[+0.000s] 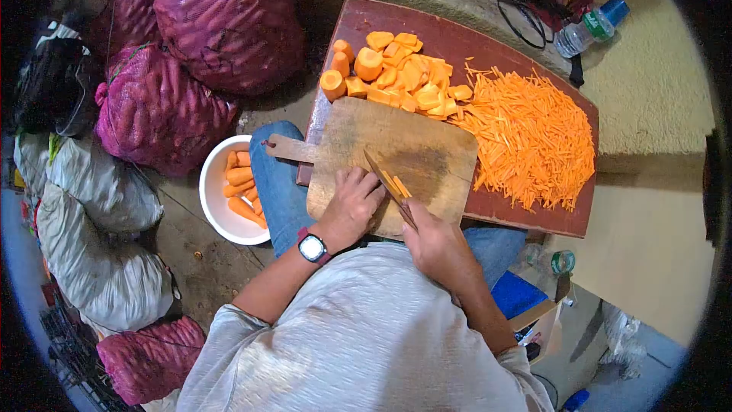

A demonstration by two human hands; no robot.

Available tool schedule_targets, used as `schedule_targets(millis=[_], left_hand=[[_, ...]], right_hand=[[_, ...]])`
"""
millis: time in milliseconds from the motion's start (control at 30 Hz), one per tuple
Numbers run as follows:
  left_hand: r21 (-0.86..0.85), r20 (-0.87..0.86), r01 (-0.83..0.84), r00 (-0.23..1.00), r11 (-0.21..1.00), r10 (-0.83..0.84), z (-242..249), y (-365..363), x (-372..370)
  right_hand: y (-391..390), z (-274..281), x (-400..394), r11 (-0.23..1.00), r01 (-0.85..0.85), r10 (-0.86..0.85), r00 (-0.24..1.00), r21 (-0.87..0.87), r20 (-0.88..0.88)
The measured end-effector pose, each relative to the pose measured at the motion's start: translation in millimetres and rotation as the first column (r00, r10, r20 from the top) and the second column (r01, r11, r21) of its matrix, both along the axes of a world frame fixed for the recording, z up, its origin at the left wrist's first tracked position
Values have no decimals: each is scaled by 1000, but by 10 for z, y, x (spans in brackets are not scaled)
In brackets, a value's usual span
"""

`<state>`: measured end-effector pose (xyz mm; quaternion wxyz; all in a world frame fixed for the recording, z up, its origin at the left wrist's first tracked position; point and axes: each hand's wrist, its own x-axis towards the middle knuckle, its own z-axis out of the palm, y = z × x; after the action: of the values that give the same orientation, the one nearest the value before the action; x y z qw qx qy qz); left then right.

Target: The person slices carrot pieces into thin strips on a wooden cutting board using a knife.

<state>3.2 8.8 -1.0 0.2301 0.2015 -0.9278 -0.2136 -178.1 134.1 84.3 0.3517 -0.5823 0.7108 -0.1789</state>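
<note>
Knife (387, 185) was held in right grip (436, 246); left grip (351, 204) was curled, contents couldn't be told. Decent room was seen toward board (381, 123)'s far edge.

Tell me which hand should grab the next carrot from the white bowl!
Probably the left hand: the white bowl of carrots sits on that side, closer to it. The right hand is farther away and holds the knife. I can't tell if the left is free.
</note>
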Motion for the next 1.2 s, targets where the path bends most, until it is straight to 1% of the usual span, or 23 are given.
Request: schedule_targets(millis=[33,100,133,167,200,233,300,333,400,433,500,533,567,600,733,800,833,933,1000,1033,1100,1133,1200], left_hand=[[-14,5,9,1000,1000,-9,8,-10,-1],[-28,11,13,1000,1000,-13,17,-15,-12],[-61,21,21,1000,998,-20,19,8,-18],[-93,30,29,999,995,-26,18,30,-22],[-89,30,27,999,996,-24,17,35,-26],[-85,30,25,999,996,-22,10,41,-25],[-93,14,25,1000,995,-23,6,34,-40],[-97,13,27,1000,995,-26,17,29,-49],[-83,81,46,996,995,-39,51,34,-31],[-86,82,45,996,995,-38,49,21,-28],[-98,81,43,996,994,-35,27,34,-31],[-93,80,46,996,995,-38,18,41,-31],[-90,51,37,998,995,-32,9,32,-36],[-90,25,27,999,996,-25,8,33,-38],[-110,36,34,999,993,-30,43,19,-23],[-104,47,-8,999,994,13,10,59,-24],[-96,48,-15,999,995,20,-6,72,-13],[-98,52,8,999,995,-3,-29,60,-23],[-111,14,7,1000,994,-6,-27,46,-15],[-121,16,9,1000,993,-8,-20,27,-10],[-113,58,10,998,994,-4,-12,47,4],[-109,58,2,998,994,4,-20,41,5],[-114,24,3,1000,994,0,-30,60,-7]], right_hand=[[11,15,0,1000,6,-6,1000,-7,1],[68,85,-5,999,51,-49,996,-16,67],[85,136,6,999,47,-46,997,-14,69],[101,195,13,998,49,-50,998,36,36],[111,221,13,995,53,-53,999,86,1],[117,181,4,995,51,-51,999,90,1],[113,91,-15,998,59,-60,998,5,35],[115,132,-23,998,62,-62,998,1,34],[118,273,-9,995,47,-50,998,92,30],[114,280,-11,995,45,-48,998,89,31],[139,287,-22,979,54,-60,998,197,26],[139,184,-13,978,57,-63,998,202,25],[110,-11,-5,996,51,-55,997,79,44],[71,-90,1,998,46,-43,997,-47,65],[15,42,1,999,40,-40,997,-9,71],[126,223,-22,993,29,-33,999,111,34],[121,200,-14,993,22,-26,999,119,35],[50,27,16,994,77,-80,996,82,40],[-36,-92,31,998,57,-56,997,-33,46],[-18,-39,27,997,59,-57,997,-43,48],[61,122,3,998,-15,16,1000,-69,14],[54,108,-1,998,-23,24,1000,-64,14],[103,65,2,998,54,-55,998,41,36]])
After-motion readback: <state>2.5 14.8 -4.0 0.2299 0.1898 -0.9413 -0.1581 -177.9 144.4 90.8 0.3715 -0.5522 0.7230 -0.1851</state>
